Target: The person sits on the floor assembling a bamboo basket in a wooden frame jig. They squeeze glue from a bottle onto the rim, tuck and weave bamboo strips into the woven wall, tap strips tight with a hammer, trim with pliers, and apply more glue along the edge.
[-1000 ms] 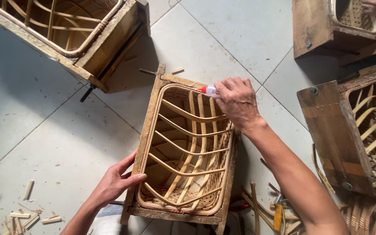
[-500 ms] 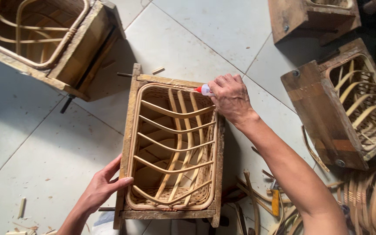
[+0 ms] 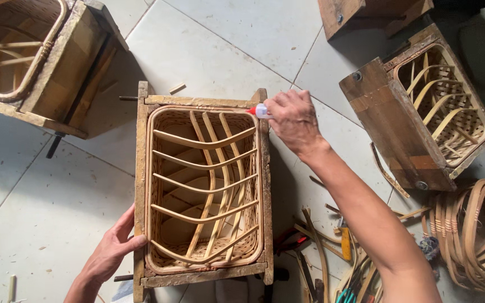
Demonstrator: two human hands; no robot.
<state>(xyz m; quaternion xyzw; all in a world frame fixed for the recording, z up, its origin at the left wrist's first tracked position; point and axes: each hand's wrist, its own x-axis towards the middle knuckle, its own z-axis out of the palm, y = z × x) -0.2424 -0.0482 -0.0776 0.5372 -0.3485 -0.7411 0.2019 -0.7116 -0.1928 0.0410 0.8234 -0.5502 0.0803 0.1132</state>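
Bracing the wooden frame (image 3: 141,185) from its near left edge, the left hand (image 3: 110,255) lies with fingers spread and thumb hooked over the side board, pressing rather than gripping; that looks like what keeps the frame square on the tiled floor (image 3: 220,50). Inside the frame sits a half-woven basket (image 3: 203,191), its rim tight against the boards and its bent cane ribs crossing over the open middle, so the frame seems to serve as a mould that holds the shape.

At the frame's far right corner the right hand (image 3: 294,120) is curled closed around a small glue tube (image 3: 259,111) with a red tip. The tip points at the basket rim just where it meets that corner, which suits dabbing a joint there.

To the right of the frame lies a second wooden mould (image 3: 391,126) tipped on its side with another basket in it, and beyond that a stack of woven hoops (image 3: 475,235). Cane offcuts and hand tools (image 3: 324,252) are scattered near the frame's near right corner. A third mould (image 3: 57,62) stands off the frame's far left corner.
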